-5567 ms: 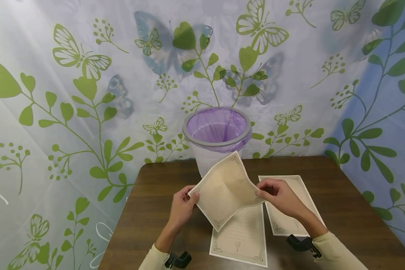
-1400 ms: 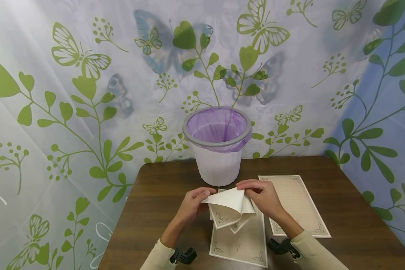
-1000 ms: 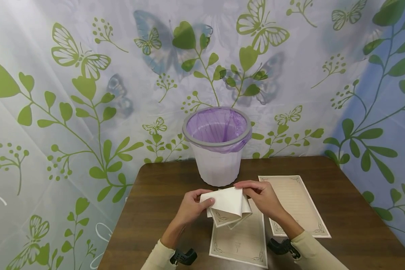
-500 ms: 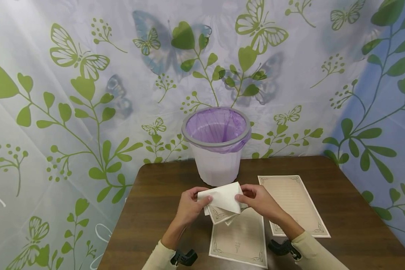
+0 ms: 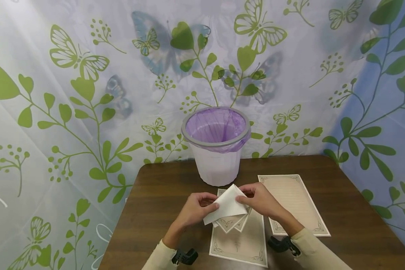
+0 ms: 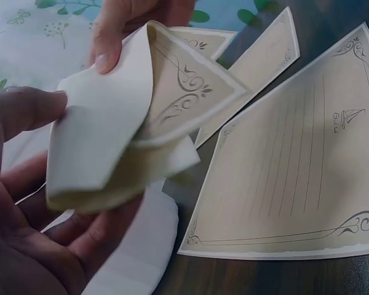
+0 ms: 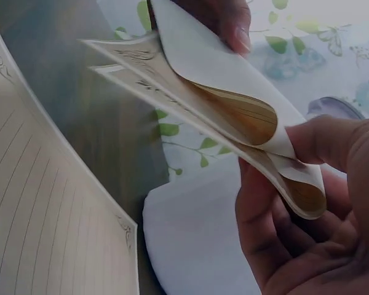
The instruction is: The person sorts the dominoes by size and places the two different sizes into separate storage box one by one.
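Note:
Between both hands, a cream sheet of letter paper (image 5: 227, 205) is folded over on itself, its plain pale back outward. Bordered corners with scrollwork stick out below the fold. My left hand (image 5: 197, 208) pinches its left end, thumb on top and fingers beneath. At the other end my right hand (image 5: 260, 198) pinches the fold with its thumb in front. In the right wrist view the folded paper (image 7: 203, 67) shows rounded, uncreased loops near the right thumb. Beneath the hands lies a lined, bordered sheet (image 5: 239, 245), partly covered by the folded one.
Another lined sheet (image 5: 295, 198) lies flat on the brown wooden table (image 5: 165, 210), right of the hands. Behind them stands a white bin (image 5: 217, 167) with a grey rim and purple liner. A butterfly-patterned curtain (image 5: 121, 75) hangs at the back.
Several seconds ago the sheet was spread out between both hands; it has since been folded over. In the last half second its left end has tipped down and both hands still hold it.

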`<state>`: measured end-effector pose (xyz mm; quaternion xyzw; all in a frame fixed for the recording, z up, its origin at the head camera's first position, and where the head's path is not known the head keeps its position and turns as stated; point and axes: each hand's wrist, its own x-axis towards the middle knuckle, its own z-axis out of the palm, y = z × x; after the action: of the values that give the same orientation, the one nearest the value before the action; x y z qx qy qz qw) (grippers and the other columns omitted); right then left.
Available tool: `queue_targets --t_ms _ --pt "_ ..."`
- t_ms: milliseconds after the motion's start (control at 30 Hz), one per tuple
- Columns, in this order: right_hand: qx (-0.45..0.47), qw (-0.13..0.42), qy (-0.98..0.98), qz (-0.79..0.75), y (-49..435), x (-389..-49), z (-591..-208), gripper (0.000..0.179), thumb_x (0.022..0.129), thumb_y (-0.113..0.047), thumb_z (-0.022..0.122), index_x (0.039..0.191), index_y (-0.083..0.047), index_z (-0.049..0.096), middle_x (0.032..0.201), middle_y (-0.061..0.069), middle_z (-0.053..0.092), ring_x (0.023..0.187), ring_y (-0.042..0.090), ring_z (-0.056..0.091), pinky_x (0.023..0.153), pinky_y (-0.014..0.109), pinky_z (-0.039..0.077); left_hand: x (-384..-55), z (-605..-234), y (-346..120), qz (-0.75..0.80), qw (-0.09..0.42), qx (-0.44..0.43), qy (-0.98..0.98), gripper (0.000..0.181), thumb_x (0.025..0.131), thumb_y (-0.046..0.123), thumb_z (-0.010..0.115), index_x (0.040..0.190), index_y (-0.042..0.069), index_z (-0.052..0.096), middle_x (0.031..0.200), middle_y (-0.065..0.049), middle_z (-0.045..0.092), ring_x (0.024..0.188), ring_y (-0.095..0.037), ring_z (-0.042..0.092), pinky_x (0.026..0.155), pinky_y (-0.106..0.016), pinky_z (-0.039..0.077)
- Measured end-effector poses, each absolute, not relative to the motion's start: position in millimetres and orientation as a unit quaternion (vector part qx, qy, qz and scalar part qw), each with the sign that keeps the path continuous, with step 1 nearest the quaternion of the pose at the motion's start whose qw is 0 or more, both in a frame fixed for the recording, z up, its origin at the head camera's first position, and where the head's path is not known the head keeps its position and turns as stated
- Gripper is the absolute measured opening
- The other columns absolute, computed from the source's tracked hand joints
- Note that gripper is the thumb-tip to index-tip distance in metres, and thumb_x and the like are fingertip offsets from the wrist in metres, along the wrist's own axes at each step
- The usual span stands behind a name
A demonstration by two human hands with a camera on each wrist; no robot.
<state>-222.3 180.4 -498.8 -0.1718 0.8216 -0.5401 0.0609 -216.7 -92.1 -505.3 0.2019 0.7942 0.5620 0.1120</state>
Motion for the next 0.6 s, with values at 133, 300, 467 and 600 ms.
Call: queue_targets --t_ms 133,300,467,600 --pt "-0.214 0.082 0.811 -0.539 176.2 -223.2 -496.4 0.022 0.09 -0.024 0.076 0.111 -0.016 0.076 0.098 0.002 0.076 0.082 0.017 0.071 0.069 0.028 0.057 -217.1 -505.6 -89.0 0.531 0.097 0.224 0.811 0.02 0.089 0.027 0.077 0.106 0.017 0.077 0.094 -0.004 0.076 0.075 -0.009 0.071 0.064 -0.025 0.057" --pt "-0.219 0.064 0.813 -0.536 172.1 -224.2 -496.3 0.026 0.091 -0.027 0.075 0.116 -0.018 0.075 0.103 0.001 0.076 0.083 0.014 0.072 0.07 0.027 0.058 -217.3 -506.8 -87.7 0.518 0.067 0.205 0.828 0.014 0.089 0.026 0.077 0.099 0.016 0.077 0.087 0.0 0.075 0.07 -0.008 0.068 0.06 -0.025 0.057" --pt "-0.18 0.037 0.816 -0.548 172.2 -224.5 -498.3 0.032 0.089 -0.034 0.077 0.116 -0.018 0.075 0.105 0.002 0.076 0.085 0.015 0.072 0.07 0.027 0.058 -218.0 -507.4 -87.0 0.544 0.057 0.177 0.818 0.013 0.089 0.022 0.077 0.097 0.013 0.078 0.087 -0.002 0.076 0.071 -0.009 0.07 0.061 -0.026 0.058" --pt "-0.149 0.049 0.812 -0.562 172.8 -222.5 -499.4 0.038 0.088 -0.036 0.078 0.118 -0.014 0.073 0.099 0.006 0.075 0.083 0.019 0.069 0.069 0.029 0.057 -219.0 -508.5 -87.0 0.57 0.038 0.156 0.806 0.014 0.088 0.021 0.078 0.096 0.009 0.078 0.086 -0.005 0.076 0.071 -0.01 0.071 0.062 -0.026 0.058"
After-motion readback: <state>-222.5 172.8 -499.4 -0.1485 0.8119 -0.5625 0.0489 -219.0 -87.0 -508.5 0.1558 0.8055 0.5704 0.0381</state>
